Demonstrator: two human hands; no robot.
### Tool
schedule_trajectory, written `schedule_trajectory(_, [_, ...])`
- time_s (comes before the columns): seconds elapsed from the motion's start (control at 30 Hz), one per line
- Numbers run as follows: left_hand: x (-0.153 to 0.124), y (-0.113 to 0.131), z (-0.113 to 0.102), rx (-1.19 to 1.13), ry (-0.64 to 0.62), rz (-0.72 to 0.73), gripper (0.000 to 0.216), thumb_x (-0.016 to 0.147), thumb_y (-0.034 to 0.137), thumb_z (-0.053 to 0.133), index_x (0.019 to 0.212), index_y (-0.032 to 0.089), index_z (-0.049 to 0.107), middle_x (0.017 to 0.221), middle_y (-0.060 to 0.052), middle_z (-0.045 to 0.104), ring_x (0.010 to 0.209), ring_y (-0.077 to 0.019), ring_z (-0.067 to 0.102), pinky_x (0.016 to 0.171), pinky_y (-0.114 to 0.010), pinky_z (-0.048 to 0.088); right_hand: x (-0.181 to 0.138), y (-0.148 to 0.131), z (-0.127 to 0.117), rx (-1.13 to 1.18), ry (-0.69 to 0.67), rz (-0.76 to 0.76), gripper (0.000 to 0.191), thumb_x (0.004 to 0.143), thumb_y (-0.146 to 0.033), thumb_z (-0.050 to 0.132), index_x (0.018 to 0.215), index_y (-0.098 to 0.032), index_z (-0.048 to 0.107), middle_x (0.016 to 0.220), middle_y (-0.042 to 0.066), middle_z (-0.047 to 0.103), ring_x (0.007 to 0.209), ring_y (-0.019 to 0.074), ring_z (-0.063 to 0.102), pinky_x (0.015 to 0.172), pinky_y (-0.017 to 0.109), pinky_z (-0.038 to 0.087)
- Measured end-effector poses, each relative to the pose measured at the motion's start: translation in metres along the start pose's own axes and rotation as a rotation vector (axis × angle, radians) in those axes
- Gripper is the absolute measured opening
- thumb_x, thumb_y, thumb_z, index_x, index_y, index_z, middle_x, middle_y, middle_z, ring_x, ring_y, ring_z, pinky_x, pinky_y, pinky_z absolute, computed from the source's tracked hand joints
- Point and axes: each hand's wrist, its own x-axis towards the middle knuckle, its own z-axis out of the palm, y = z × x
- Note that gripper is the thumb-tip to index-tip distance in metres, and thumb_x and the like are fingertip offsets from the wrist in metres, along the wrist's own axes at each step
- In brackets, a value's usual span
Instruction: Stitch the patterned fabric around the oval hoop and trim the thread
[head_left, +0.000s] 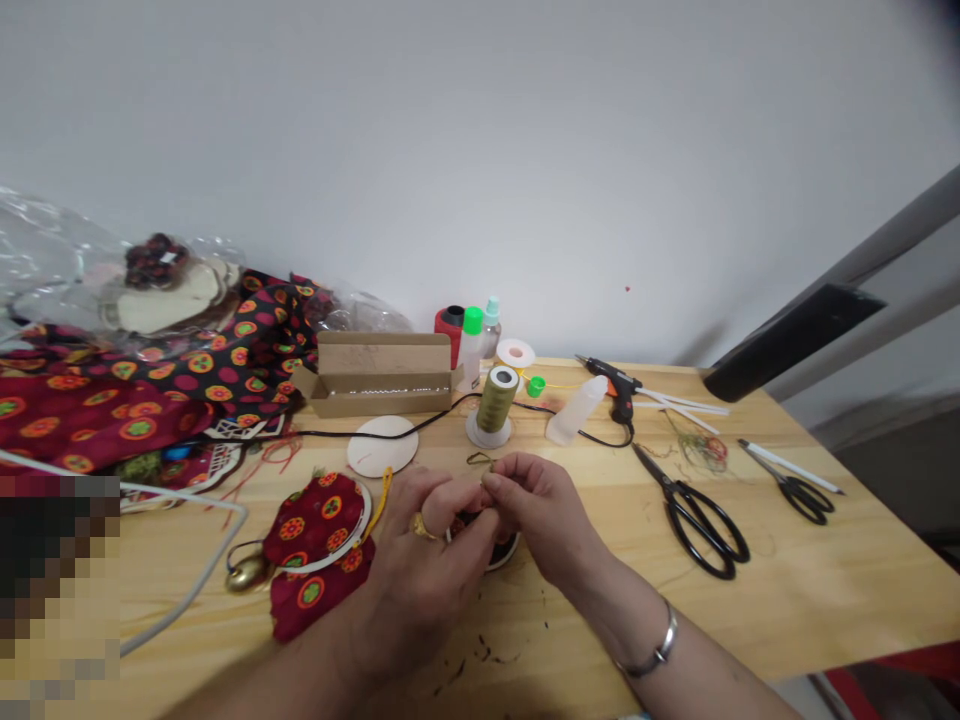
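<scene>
Small dark round piece sits near the table's front edge, centre, mostly covered by both hands. Left hand curls over it from 9 o'clock, fingers pinched narrow. Right hand comes in from 3 o'clock, thumb and forefinger pinched on an olive thread just above the piece.

Olive thread spool at 12 o'clock, near. White disc at 11. Open cardboard box behind that. Red fabric-covered disc with a gold bell at 9, just beside the left hand. Patterned cloth pile further out at 10. Large black scissors at 3, smaller pair beyond them. Glue gun and clear squeeze bottle at 1–2.

Nothing blocks the hands themselves; they block the piece. Can't tell its pattern or how the thread attaches. Lower left corner is pixelated.
</scene>
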Motion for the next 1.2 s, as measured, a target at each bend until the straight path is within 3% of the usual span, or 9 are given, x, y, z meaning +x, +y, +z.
schedule_trajectory(0.2, [0.006,-0.008,-0.005,-0.449,-0.184,-0.518,0.015,0.087,0.021,0.046,0.089,0.018,0.060,0.081,-0.004,0.062,0.074,-0.0155,0.057,0.067,-0.027,0.046,-0.001,-0.003,-0.002,-0.116,0.055,-0.057,0.016,0.064,-0.027,0.064,0.065,-0.016,0.053,0.050,-0.005,0.055,0.040,0.0052,0.043,0.038,0.017,0.034])
schedule_trajectory(0.3, [0.012,-0.010,-0.006,-0.632,-0.272,-0.831,0.025,0.086,0.033,0.047,0.094,0.017,0.066,0.062,0.002,0.060,0.054,-0.0117,0.053,0.052,-0.022,0.042,-0.001,-0.001,-0.003,-0.212,0.050,-0.118,0.014,0.066,-0.027,0.063,0.065,-0.016,0.054,0.053,-0.004,0.056,0.043,0.0070,0.045,0.041,0.019,0.036])
schedule_trajectory(0.4, [0.018,-0.010,-0.006,-0.934,-0.357,-1.065,0.031,0.080,0.038,0.056,0.100,0.018,0.068,0.065,0.002,0.065,0.050,-0.0102,0.054,0.048,-0.020,0.042,-0.001,0.002,-0.005,-0.317,0.056,-0.223,0.010,0.069,-0.025,0.061,0.065,-0.017,0.056,0.056,-0.003,0.058,0.047,0.0090,0.049,0.046,0.021,0.041])
schedule_trajectory(0.5, [0.021,-0.012,-0.006,-1.114,-0.434,-1.068,0.033,0.070,0.030,0.068,0.102,0.021,0.069,0.085,0.000,0.071,0.079,-0.0174,0.064,0.070,-0.026,0.050,-0.001,0.006,-0.005,-0.402,0.045,-0.282,0.005,0.073,-0.022,0.058,0.069,-0.019,0.058,0.055,-0.003,0.057,0.047,0.0099,0.051,0.047,0.021,0.042])
schedule_trajectory(0.57, [0.021,-0.013,-0.006,-1.130,-0.472,-1.030,0.035,0.070,0.027,0.068,0.105,0.023,0.068,0.089,-0.001,0.072,0.086,-0.0207,0.064,0.077,-0.030,0.050,-0.002,0.008,-0.006,-0.447,0.028,-0.293,0.005,0.075,-0.022,0.056,0.071,-0.019,0.058,0.053,-0.004,0.056,0.045,0.0098,0.051,0.045,0.021,0.041])
schedule_trajectory(0.67, [0.021,-0.015,-0.006,-1.094,-0.498,-0.997,0.030,0.073,0.026,0.064,0.102,0.023,0.070,0.088,-0.001,0.073,0.085,-0.0207,0.064,0.077,-0.030,0.049,-0.003,0.008,-0.006,-0.506,0.011,-0.307,0.006,0.077,-0.021,0.055,0.071,-0.020,0.058,0.053,-0.004,0.057,0.045,0.0095,0.051,0.046,0.021,0.042])
schedule_trajectory(0.9, [0.021,-0.014,-0.006,-0.871,-0.511,-1.013,0.016,0.073,0.029,0.061,0.066,0.019,0.072,0.060,0.002,0.068,0.057,-0.0141,0.060,0.055,-0.021,0.045,-0.002,0.007,-0.008,-0.573,0.027,-0.342,0.008,0.077,-0.023,0.056,0.070,-0.020,0.058,0.051,-0.004,0.057,0.049,0.0116,0.054,0.048,0.022,0.042])
schedule_trajectory(1.07, [0.023,-0.011,-0.007,-0.834,-0.467,-0.985,0.015,0.073,0.030,0.062,0.069,0.020,0.073,0.068,0.001,0.072,0.067,-0.0165,0.063,0.062,-0.022,0.048,-0.001,0.004,-0.007,-0.524,0.050,-0.302,0.008,0.074,-0.023,0.058,0.067,-0.019,0.058,0.052,-0.003,0.056,0.047,0.0108,0.051,0.045,0.021,0.041])
schedule_trajectory(1.2, [0.023,-0.010,-0.006,-0.813,-0.436,-0.987,0.015,0.074,0.029,0.061,0.075,0.020,0.073,0.070,0.001,0.072,0.068,-0.0171,0.064,0.063,-0.023,0.049,-0.001,-0.002,-0.004,-0.390,0.037,-0.177,0.009,0.070,-0.023,0.059,0.063,-0.019,0.055,0.051,-0.005,0.054,0.042,0.0087,0.046,0.041,0.020,0.038])
